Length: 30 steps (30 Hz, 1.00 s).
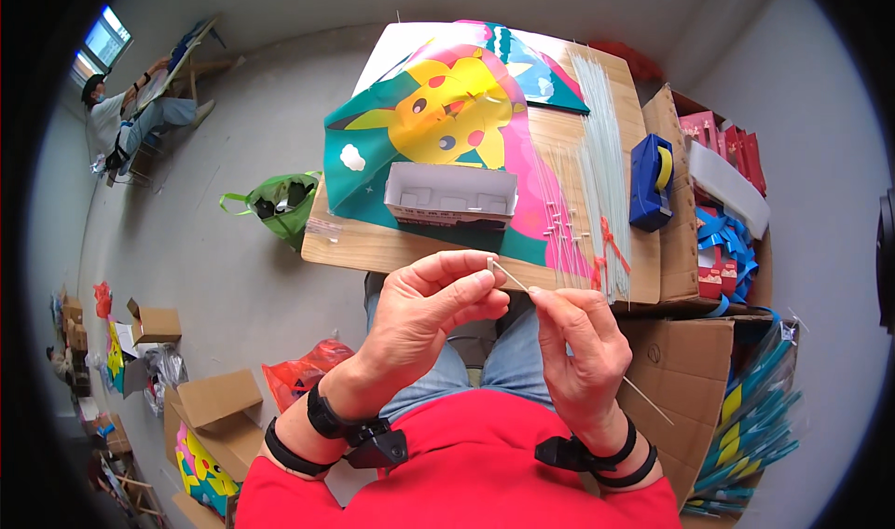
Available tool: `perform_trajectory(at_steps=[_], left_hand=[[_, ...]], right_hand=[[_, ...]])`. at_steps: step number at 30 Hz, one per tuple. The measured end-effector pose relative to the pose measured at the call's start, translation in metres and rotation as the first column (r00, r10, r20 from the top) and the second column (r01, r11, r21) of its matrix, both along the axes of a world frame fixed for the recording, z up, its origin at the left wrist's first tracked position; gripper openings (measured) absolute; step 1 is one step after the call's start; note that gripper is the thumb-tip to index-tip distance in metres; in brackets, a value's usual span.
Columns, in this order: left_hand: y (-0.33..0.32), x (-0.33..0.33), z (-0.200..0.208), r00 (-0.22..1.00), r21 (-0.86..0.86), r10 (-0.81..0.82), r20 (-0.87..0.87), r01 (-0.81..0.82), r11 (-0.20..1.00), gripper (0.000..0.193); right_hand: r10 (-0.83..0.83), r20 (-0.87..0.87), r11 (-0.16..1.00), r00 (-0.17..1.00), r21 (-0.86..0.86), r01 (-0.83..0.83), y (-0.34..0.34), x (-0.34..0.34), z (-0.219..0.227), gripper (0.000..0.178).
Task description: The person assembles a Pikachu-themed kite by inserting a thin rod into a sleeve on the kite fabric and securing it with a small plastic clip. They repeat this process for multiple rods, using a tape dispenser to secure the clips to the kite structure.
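Note:
Above the table's front edge, my left hand [415, 319] is closed, pinching a small white fitting [490, 263] between thumb and fingertips. Closed on a thin white rod [648, 401] is my right hand [583, 352]. One end of the rod reaches toward the fitting, its tail sticking out below my right wrist. Whether rod and fitting are joined is too small to tell. Just beyond my hands stands an open white carton [451, 218] on a printed plastic sheet [364, 177] with a yellow cartoon figure. Right of it lie several rods with white fittings [559, 221] and long pale rods [597, 142].
A blue tape dispenser [651, 182] sits at the wooden table's [392, 247] right edge. Cardboard boxes [669, 366] with wrapped teal-yellow bundles [750, 436] stand right. A green bag [284, 203], red bag [303, 370] and open cartons [219, 403] lie left. Another person [140, 123] sits far left.

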<state>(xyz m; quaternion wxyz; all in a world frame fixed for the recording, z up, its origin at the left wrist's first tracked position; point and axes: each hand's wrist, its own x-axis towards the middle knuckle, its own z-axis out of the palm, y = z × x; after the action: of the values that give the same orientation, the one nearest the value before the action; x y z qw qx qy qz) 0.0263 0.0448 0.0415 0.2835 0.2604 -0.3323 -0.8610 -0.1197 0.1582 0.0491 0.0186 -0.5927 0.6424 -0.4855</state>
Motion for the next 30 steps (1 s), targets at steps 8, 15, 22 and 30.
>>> perform_trajectory(at_steps=[8,15,22,30], left_hand=[[0.011,0.005,0.009,0.997,0.16,-0.031,-0.072,0.043,0.986,0.026],[0.018,0.008,0.009,0.999,0.082,-0.018,-0.031,0.02,0.996,0.027],[0.017,0.01,0.003,1.0,-0.083,0.005,0.024,-0.003,0.997,0.024],[0.008,0.017,-0.003,0.972,-0.433,0.028,0.234,0.079,0.898,0.019]], right_hand=[[-0.023,-0.046,0.997,0.999,-0.072,0.02,0.008,0.004,0.003,0.029],[0.003,-0.07,0.998,0.998,-0.068,-0.008,0.014,0.006,0.005,0.033],[0.018,-0.221,0.999,0.975,-0.034,-0.026,0.02,0.0,0.008,0.04],[0.08,-0.455,0.997,0.887,0.035,-0.072,0.017,-0.007,0.008,0.033]])
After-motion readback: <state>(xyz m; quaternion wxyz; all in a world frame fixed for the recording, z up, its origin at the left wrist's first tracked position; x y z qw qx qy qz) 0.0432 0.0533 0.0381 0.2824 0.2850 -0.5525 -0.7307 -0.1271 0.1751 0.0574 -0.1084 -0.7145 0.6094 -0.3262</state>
